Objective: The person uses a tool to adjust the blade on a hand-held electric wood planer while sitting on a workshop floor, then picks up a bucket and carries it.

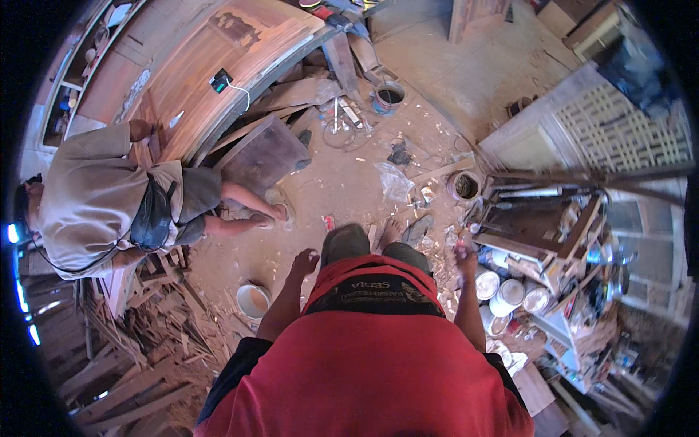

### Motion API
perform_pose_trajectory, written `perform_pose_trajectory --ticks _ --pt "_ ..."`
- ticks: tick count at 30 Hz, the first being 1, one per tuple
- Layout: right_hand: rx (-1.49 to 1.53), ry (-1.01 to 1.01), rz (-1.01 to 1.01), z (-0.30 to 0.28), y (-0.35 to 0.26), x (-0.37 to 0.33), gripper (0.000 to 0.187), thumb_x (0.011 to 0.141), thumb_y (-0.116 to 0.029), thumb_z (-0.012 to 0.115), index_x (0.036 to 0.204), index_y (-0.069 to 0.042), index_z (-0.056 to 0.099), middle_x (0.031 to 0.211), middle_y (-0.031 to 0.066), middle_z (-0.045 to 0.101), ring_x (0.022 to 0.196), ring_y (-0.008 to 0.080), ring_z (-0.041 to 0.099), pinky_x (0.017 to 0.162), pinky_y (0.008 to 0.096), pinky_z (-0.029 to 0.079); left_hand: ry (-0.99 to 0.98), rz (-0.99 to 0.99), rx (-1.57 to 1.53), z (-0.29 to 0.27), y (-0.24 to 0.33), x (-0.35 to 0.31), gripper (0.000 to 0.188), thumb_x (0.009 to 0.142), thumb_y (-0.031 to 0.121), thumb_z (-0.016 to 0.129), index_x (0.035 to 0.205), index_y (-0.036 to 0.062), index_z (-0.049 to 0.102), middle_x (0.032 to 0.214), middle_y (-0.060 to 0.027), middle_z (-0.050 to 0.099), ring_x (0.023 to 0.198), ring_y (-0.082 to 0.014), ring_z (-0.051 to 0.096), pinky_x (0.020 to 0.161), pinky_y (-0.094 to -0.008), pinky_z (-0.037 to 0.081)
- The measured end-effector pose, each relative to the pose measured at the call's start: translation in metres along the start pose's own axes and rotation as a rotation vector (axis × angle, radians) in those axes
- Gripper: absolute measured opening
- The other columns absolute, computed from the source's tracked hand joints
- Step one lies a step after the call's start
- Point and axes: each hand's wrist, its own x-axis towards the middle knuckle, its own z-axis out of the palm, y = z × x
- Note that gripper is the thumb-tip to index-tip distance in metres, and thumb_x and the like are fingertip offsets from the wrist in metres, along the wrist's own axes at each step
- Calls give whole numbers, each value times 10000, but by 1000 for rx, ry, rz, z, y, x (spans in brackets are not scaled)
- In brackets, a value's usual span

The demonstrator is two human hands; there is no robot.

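Observation:
My left hand (306,263) hangs beside my left knee with its fingers curled. A small pale spot shows at its fingertips, too small to name. On the other side, my right hand (465,258) is held out past my right knee, its fingers closed around something small and pinkish white that I cannot make out. Close to the right hand are white buckets (507,297) and a cluttered wooden rack (542,229). A white tub (253,300) stands on the floor left of my left forearm.
A co-worker (102,197) bends over a large wooden panel (240,44) at the left, where a device with a white cable (220,80) lies. Scrap wood (153,364) is heaped at lower left. Dark-filled buckets (388,97), a plastic bag (394,182) and shavings dot the dusty floor.

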Motion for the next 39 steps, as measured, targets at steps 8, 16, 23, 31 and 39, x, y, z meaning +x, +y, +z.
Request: perform_pose_trajectory --ticks 8,16,23,31,39 --pt "799 -188 500 -38 -25 261 119 947 -168 597 1035 -95 630 750 -1 614 616 64 551 454 216 409 151 14 -137 -39 153 182 296 888 284 595 1111 94 633 1061 -201 668 994 -367 647 854 -445 518" --pt "28 -679 203 56 64 330 114 838 -156 655 925 -83 661 738 60 643 555 140 589 463 325 476 217 -169 -151 -38 164 305 367 881 356 613 1110 70 642 1017 -176 689 968 -328 658 837 -437 520" --pt "37 -754 -112 49 -60 464 204 772 -64 644 969 -18 667 864 182 695 801 318 680 739 415 526 316 -510 -511 -28 164 297 321 883 311 627 1082 61 658 1004 -190 696 942 -317 680 806 -417 535" --pt "115 -876 -134 188 0 686 162 894 -208 618 959 -65 661 691 -13 609 576 132 567 479 265 452 418 -726 -602 -8 226 291 317 881 286 629 1093 52 659 960 -208 688 903 -316 674 753 -412 534" --pt "-56 -682 -535 374 7 812 245 856 -270 643 966 -52 665 904 109 690 746 277 668 661 377 538 53 -749 -413 31 282 263 306 911 229 616 1094 -15 642 1070 -227 652 990 -371 625 868 -445 491"
